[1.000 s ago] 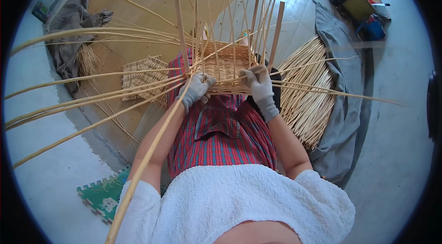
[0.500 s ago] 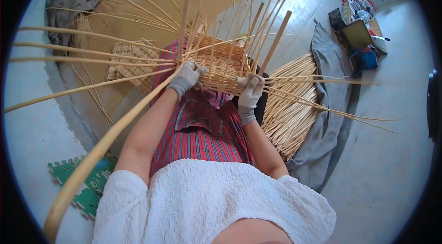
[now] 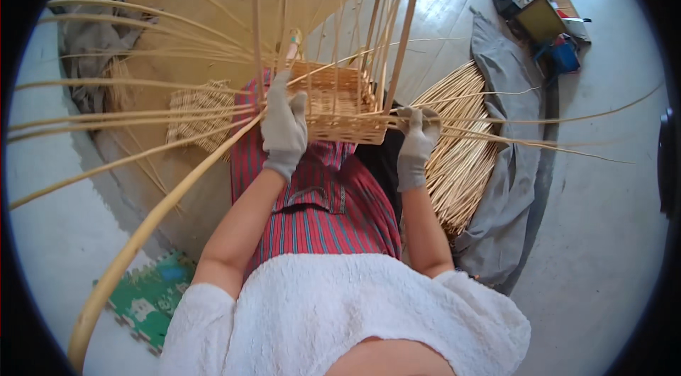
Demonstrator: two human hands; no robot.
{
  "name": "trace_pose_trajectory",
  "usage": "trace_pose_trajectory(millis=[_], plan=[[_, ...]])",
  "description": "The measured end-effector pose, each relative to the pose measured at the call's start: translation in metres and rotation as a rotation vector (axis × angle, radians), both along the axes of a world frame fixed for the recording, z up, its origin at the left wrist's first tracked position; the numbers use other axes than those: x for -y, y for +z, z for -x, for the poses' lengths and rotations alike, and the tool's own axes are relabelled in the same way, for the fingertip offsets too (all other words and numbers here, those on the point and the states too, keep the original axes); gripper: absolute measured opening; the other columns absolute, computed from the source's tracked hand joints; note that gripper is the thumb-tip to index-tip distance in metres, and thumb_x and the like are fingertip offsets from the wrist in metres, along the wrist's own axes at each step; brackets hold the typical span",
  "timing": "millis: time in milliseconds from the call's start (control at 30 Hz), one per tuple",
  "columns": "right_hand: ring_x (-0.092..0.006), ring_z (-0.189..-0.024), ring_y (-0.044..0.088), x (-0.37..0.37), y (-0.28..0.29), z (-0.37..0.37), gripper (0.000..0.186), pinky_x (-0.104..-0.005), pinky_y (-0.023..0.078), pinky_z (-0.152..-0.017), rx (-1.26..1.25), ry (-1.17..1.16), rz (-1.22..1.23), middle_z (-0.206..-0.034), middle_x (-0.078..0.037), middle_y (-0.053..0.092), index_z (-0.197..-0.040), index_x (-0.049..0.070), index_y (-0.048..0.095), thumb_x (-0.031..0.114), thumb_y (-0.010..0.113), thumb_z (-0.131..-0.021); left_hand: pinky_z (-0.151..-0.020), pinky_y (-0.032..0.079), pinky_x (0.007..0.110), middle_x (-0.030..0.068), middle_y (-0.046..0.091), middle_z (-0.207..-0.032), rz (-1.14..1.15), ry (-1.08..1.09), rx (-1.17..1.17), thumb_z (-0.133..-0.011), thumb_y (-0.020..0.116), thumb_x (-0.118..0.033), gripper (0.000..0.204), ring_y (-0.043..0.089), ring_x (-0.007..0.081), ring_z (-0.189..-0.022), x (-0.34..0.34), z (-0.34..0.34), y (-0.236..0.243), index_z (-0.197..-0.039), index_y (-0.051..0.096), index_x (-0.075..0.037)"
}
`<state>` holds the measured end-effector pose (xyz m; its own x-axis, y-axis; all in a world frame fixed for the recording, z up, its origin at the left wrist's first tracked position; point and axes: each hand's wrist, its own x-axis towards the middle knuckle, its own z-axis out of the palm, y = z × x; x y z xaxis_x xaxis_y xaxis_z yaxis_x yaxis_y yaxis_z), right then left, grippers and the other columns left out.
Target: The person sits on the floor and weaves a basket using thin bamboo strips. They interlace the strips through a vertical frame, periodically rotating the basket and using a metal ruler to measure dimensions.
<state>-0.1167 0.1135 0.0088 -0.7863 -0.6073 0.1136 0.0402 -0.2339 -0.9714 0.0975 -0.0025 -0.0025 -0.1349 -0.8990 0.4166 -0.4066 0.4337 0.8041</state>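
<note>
A partly woven wicker basket [image 3: 340, 128] rests on my lap over red striped cloth [image 3: 319, 230], bristling with upright stakes [image 3: 404, 42] and long loose rods [image 3: 170, 202]. My gloved left hand [image 3: 285, 124] is closed on the basket's left corner, fingers pointing up and pressed together beside the uprights. At the right, just outside the basket, my gloved right hand [image 3: 418, 138] pinches thin rods that stretch out sideways. My left fingertips are partly hidden among the canes.
Pale rods [image 3: 464, 163] lie bundled on grey cloth [image 3: 504, 198] to the right. A woven piece [image 3: 198, 110] and crumpled fabric [image 3: 92, 85] lie left; a green foam mat [image 3: 142, 298] is lower left. Assorted boxes and items [image 3: 539, 21] stand at the upper right.
My left hand has turned and slid up along the basket's left side. My right hand has moved outward to the right with the rods, leaving the basket's corner exposed.
</note>
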Motion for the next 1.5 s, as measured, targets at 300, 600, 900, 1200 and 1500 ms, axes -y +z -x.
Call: trace_pose_trajectory(millis=[300, 600, 900, 1200, 1500], plan=[[-0.0358, -0.106, 0.069, 0.112, 0.058, 0.006, 0.052, -0.0412, 0.054, -0.095, -1.048, 0.194, -0.509, -0.124, -0.017, 0.067, -0.146, 0.007, 0.047, 0.009, 0.060, -0.095, -0.045, 0.054, 0.035, 0.0128, 0.068, -0.067, -0.990, -0.473, 0.187, -0.106, 0.051, -0.043, 0.044, 0.065, 0.0235, -0.048, -0.002, 0.045, -0.003, -0.122, 0.061, -0.003], [-0.0290, -0.087, 0.071, -0.017, 0.016, 0.059, 0.029, -0.0393, 0.059, -0.081, 0.098, 0.153, -0.129, -0.104, -0.016, 0.070, -0.127, 0.006, 0.062, 0.018, 0.054, -0.101, -0.044, 0.054, 0.038, 0.0134, 0.068, -0.064, -1.140, -0.426, 0.140, -0.100, 0.066, -0.041, 0.036, 0.066, 0.0245, -0.047, 0.008, 0.064, -0.018, -0.107, 0.066, -0.005], [-0.0286, -0.127, 0.054, -0.007, -0.002, -0.021, 0.063, -0.0605, 0.032, -0.108, -1.766, 0.104, -0.687, -0.126, -0.007, 0.063, -0.137, 0.023, 0.059, 0.044, 0.075, -0.079, -0.076, 0.058, 0.035, 0.0112, 0.071, -0.099, -0.509, -0.400, 0.065, -0.093, 0.073, -0.018, 0.051, 0.072, 0.0181, -0.079, -0.019, 0.021, -0.005, -0.138, 0.052, -0.006], [-0.0255, -0.119, 0.056, -0.001, 0.045, -0.026, 0.097, -0.0487, 0.033, -0.106, -1.656, 0.295, -0.829, -0.120, -0.005, 0.061, -0.145, 0.028, 0.053, 0.059, 0.087, -0.059, -0.102, 0.053, 0.036, 0.0142, 0.064, -0.133, 0.054, 0.041, 0.340, -0.087, 0.076, -0.003, 0.068, 0.065, 0.0249, -0.117, -0.037, -0.112, -0.017, -0.147, 0.046, -0.004], [-0.0354, -0.125, 0.060, 0.054, 0.118, -0.146, 0.073, -0.0435, 0.047, -0.106, -0.990, 0.727, -0.307, -0.138, -0.021, 0.060, -0.150, 0.014, 0.050, 0.030, 0.079, -0.084, -0.107, 0.048, 0.034, 0.0143, 0.066, -0.133, -0.171, -0.300, -0.500, -0.096, 0.072, -0.022, 0.057, 0.063, 0.0240, -0.125, 0.044, -0.095, -0.041, -0.145, 0.051, 0.000]])
